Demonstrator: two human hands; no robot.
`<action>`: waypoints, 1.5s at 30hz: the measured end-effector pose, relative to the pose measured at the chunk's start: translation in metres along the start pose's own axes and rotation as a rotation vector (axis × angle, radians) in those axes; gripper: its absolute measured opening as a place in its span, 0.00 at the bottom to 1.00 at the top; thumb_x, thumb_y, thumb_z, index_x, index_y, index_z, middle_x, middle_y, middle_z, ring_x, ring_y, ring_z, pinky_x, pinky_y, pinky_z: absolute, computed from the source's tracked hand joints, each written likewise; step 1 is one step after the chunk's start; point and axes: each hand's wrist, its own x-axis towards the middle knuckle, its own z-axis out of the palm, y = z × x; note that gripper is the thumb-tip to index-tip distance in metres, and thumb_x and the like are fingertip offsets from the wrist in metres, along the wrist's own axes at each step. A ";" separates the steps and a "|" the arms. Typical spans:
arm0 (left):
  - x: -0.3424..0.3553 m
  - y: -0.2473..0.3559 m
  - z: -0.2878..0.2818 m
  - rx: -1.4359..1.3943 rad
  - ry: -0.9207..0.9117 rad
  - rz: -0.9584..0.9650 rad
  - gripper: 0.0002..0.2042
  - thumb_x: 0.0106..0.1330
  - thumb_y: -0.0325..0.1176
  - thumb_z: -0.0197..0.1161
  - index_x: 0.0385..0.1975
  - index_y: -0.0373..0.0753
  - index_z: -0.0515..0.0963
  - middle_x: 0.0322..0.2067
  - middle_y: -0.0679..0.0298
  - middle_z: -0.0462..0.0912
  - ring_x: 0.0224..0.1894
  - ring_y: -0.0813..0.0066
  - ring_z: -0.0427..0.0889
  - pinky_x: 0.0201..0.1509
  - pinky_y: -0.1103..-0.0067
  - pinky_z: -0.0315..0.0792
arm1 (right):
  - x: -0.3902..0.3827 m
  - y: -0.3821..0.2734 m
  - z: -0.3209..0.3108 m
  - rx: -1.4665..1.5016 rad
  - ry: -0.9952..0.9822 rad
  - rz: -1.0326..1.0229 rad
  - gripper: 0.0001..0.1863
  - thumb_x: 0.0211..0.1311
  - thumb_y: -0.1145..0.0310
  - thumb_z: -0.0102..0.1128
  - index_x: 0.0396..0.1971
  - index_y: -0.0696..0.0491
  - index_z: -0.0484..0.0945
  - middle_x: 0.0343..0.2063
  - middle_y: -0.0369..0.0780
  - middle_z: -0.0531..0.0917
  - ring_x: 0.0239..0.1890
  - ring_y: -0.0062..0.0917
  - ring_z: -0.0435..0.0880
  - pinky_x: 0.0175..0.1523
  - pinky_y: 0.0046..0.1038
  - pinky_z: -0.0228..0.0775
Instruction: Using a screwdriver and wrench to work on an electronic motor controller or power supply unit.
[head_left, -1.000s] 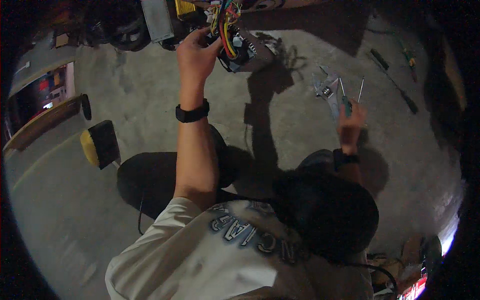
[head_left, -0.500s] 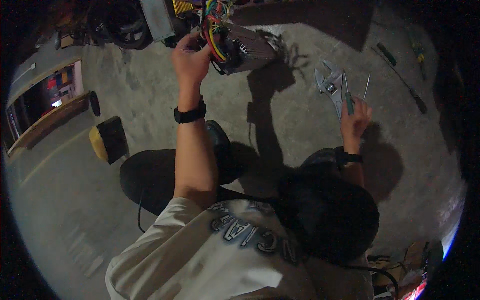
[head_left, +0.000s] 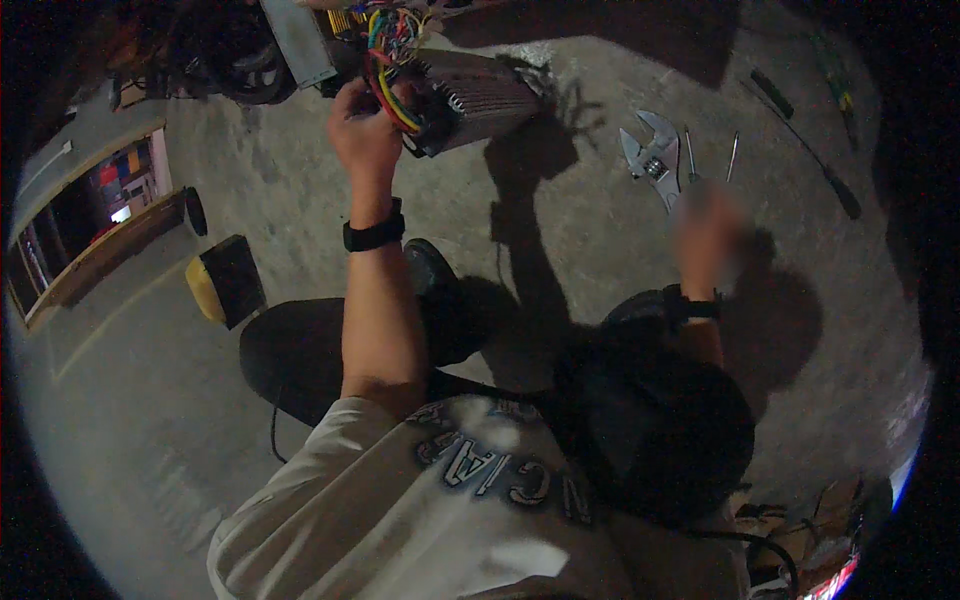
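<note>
My left hand [head_left: 366,130] is at the near left end of a grey finned metal box [head_left: 485,105]. Its fingers are closed around thick red and yellow wires [head_left: 385,92] there; the fingertips are partly hidden. A tangle of thinner coloured wires [head_left: 395,38] rises from the same end. To the right, my right hand [head_left: 710,235] is low over the floor, its fingers smeared by blur. Just beyond it lie a silver adjustable wrench [head_left: 652,160] and two thin metal shafts, a left one [head_left: 690,155] and a right one [head_left: 733,155]. Whether the hand holds either shaft cannot be seen.
A long dark-handled screwdriver [head_left: 822,175], a short dark green piece [head_left: 771,93] and a green-yellow tool [head_left: 846,105] lie far right. A grey panel [head_left: 298,45] and dark wheel [head_left: 240,70] stand far left. A black-and-yellow block [head_left: 228,282] sits left of my knee.
The view has shifted slightly. The green handle seen at my right hand before is now lost in the blur. My left hand stays at the wires.
</note>
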 end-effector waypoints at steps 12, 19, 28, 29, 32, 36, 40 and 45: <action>-0.033 -0.037 -0.044 -0.211 0.016 -0.077 0.17 0.61 0.31 0.73 0.47 0.30 0.80 0.39 0.64 0.86 0.38 0.78 0.82 0.43 0.79 0.75 | -0.003 0.003 0.010 -0.030 0.054 -0.073 0.16 0.60 0.59 0.68 0.45 0.49 0.80 0.41 0.39 0.83 0.44 0.38 0.78 0.51 0.40 0.66; -0.043 -0.051 -0.051 -0.173 0.106 -0.144 0.13 0.60 0.28 0.73 0.42 0.32 0.81 0.37 0.65 0.85 0.38 0.77 0.82 0.44 0.79 0.74 | 0.004 -0.008 0.002 -0.043 0.082 -0.095 0.14 0.60 0.62 0.66 0.43 0.52 0.83 0.43 0.43 0.86 0.45 0.41 0.83 0.52 0.39 0.69; -0.051 -0.070 -0.063 -0.172 0.080 -0.077 0.14 0.59 0.28 0.73 0.42 0.32 0.79 0.40 0.64 0.85 0.41 0.74 0.82 0.46 0.76 0.75 | 0.006 -0.011 0.005 -0.111 -0.039 0.034 0.17 0.59 0.57 0.65 0.44 0.52 0.84 0.43 0.45 0.87 0.45 0.43 0.83 0.54 0.42 0.71; -0.053 -0.075 -0.064 -0.216 0.086 -0.112 0.14 0.59 0.27 0.72 0.43 0.32 0.79 0.40 0.64 0.85 0.41 0.73 0.83 0.46 0.75 0.75 | 0.005 -0.013 0.005 -0.114 -0.016 0.049 0.18 0.59 0.57 0.65 0.45 0.51 0.84 0.44 0.45 0.87 0.45 0.43 0.83 0.55 0.42 0.71; -0.060 -0.092 -0.067 0.072 0.125 0.015 0.15 0.59 0.27 0.72 0.44 0.31 0.79 0.41 0.63 0.85 0.42 0.68 0.83 0.46 0.72 0.76 | 0.002 -0.014 0.008 -0.145 0.013 0.068 0.18 0.59 0.55 0.65 0.45 0.51 0.84 0.44 0.44 0.86 0.47 0.43 0.82 0.55 0.42 0.70; -0.062 -0.137 -0.076 -0.234 0.086 -0.149 0.18 0.59 0.29 0.73 0.47 0.31 0.79 0.42 0.63 0.85 0.44 0.67 0.84 0.48 0.69 0.77 | 0.002 -0.013 0.007 -0.201 -0.019 0.056 0.19 0.60 0.55 0.66 0.46 0.51 0.84 0.42 0.43 0.86 0.47 0.44 0.81 0.55 0.43 0.70; -0.066 -0.139 -0.074 -0.647 0.126 -0.521 0.18 0.61 0.32 0.73 0.49 0.34 0.80 0.43 0.66 0.85 0.45 0.71 0.84 0.49 0.72 0.77 | -0.001 -0.005 0.012 -0.079 0.079 -0.032 0.18 0.60 0.57 0.67 0.46 0.51 0.83 0.41 0.42 0.85 0.46 0.43 0.80 0.54 0.43 0.70; -0.082 -0.182 -0.087 -0.168 -0.004 -0.222 0.19 0.70 0.29 0.59 0.59 0.32 0.73 0.53 0.61 0.81 0.48 0.68 0.81 0.53 0.72 0.76 | 0.000 -0.006 0.017 -0.156 0.068 -0.102 0.15 0.63 0.60 0.64 0.46 0.51 0.83 0.41 0.42 0.85 0.45 0.41 0.80 0.53 0.41 0.70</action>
